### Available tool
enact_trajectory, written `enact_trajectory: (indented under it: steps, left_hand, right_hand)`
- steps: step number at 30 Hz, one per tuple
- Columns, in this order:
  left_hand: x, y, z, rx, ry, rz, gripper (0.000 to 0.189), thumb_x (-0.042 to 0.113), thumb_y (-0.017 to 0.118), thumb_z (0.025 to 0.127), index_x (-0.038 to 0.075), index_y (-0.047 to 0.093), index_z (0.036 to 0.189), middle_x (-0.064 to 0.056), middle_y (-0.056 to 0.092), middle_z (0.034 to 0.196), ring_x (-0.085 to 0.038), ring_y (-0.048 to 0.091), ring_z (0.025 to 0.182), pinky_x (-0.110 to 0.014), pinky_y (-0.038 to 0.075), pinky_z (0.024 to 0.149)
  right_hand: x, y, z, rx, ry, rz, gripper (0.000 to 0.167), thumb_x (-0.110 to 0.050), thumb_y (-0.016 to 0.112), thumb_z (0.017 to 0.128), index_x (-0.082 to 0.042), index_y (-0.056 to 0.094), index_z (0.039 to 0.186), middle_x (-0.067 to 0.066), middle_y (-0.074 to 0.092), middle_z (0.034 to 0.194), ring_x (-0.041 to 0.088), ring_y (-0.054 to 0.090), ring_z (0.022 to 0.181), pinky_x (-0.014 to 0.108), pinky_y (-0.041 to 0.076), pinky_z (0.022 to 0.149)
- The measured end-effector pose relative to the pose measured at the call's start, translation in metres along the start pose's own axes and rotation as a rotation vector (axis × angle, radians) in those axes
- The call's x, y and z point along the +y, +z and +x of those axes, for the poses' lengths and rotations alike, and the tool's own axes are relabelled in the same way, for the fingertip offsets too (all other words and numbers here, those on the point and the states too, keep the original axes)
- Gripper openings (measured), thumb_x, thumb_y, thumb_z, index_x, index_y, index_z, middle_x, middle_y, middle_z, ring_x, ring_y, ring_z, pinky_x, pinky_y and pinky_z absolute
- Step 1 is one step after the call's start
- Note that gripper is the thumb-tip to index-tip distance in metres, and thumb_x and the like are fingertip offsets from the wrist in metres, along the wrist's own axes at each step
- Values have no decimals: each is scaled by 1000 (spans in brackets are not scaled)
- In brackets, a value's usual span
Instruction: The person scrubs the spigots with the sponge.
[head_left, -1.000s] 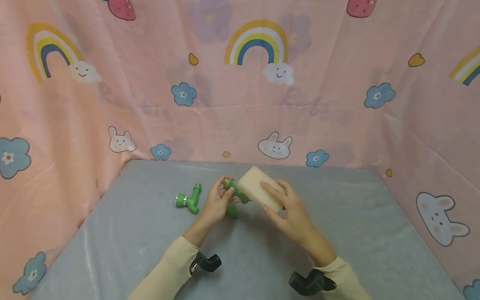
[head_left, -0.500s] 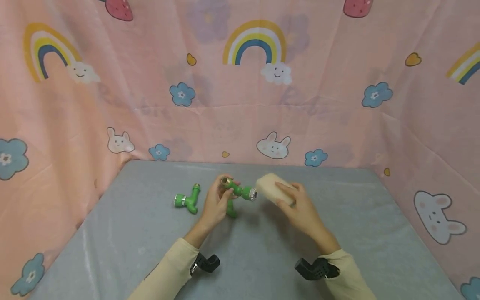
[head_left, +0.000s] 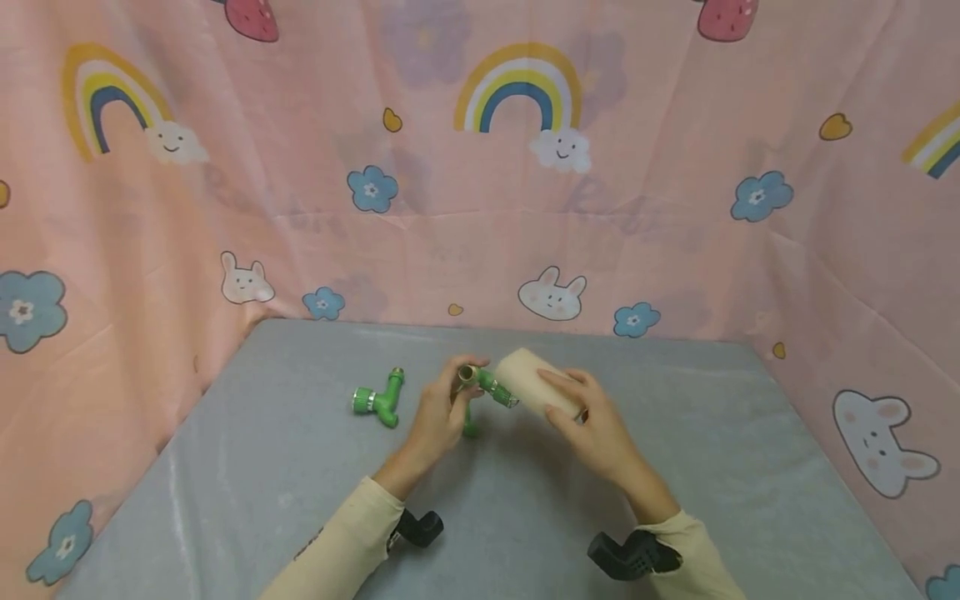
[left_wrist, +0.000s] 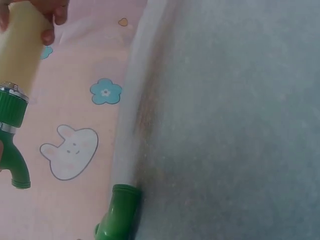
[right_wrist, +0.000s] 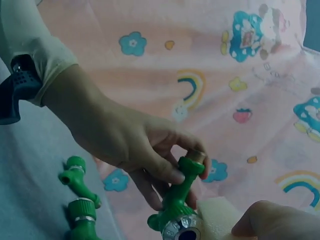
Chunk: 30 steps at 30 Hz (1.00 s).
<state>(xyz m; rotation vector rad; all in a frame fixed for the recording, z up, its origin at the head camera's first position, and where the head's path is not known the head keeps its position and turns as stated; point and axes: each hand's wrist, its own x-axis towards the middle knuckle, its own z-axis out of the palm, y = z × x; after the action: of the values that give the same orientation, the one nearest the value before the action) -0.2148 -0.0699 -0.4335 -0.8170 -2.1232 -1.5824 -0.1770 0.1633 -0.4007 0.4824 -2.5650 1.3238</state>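
My left hand (head_left: 437, 408) grips a green tap (head_left: 487, 383) by its brass-ended inlet, held above the table. The tap's chrome-ringed green collar (left_wrist: 12, 107) points toward a cream sponge block (head_left: 528, 379). My right hand (head_left: 600, 425) holds that sponge between thumb and fingers, against or very near the collar; contact is hard to tell. In the right wrist view the sponge (right_wrist: 215, 215) sits beside the chrome end of the tap (right_wrist: 182, 195). Part of the tap is hidden by the left fingers.
A second green tap (head_left: 381, 402) lies on the grey-covered table (head_left: 285, 500), left of my left hand. Another green tap (head_left: 470, 425) lies partly hidden behind that hand. A pink printed curtain (head_left: 465, 233) stands behind the table.
The sponge moved right, off the tap, then back left to its collar end. The held tap turned in my left hand, its collar swinging out and then tilting down. The lying taps stayed put.
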Motion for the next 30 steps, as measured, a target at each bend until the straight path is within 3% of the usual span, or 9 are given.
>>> enact_trajectory:
  steps: [7,11,16,21,26,30]
  left_hand:
    - [1,1,-1,3,27,3,37,-16,52,95,2,51,127,-26,63,132,-40,67,117,-28,62,87]
    - [2,1,-1,-25,38,28,37,-15,53,95,3,50,128,-25,62,136,-40,67,117,-27,61,89]
    - [5,4,-1,-78,60,63,34,-13,50,98,3,49,128,-21,55,148,-36,66,120,-25,61,90]
    - [6,5,-2,-66,60,47,34,-13,47,99,5,49,128,-19,54,149,-35,67,120,-31,62,88]
    - [5,2,-1,-48,-1,51,28,-1,48,104,6,43,131,-20,67,132,-34,71,110,-30,63,83]
    - [1,-2,2,-27,-136,-46,25,12,50,106,5,41,129,-24,72,115,-33,75,90,-40,64,69]
  right_hand:
    - [17,-10,7,-9,148,18,44,-9,61,96,-5,60,140,30,50,139,39,53,115,31,46,80]
    - [15,-16,6,-8,112,41,45,-11,61,98,-7,57,143,29,48,142,37,51,110,29,46,75]
    - [2,-12,2,-86,-3,118,45,-10,63,97,-8,58,142,24,51,139,29,51,103,24,48,70]
    - [8,-9,2,-108,40,124,45,-10,62,97,-6,58,142,27,51,140,35,52,109,28,49,74]
    - [21,-13,6,-63,127,29,47,-11,62,96,-2,58,141,32,47,140,39,51,114,31,47,81]
    - [20,-15,6,40,84,28,50,-11,62,97,-5,53,146,30,43,142,37,51,110,26,46,76]
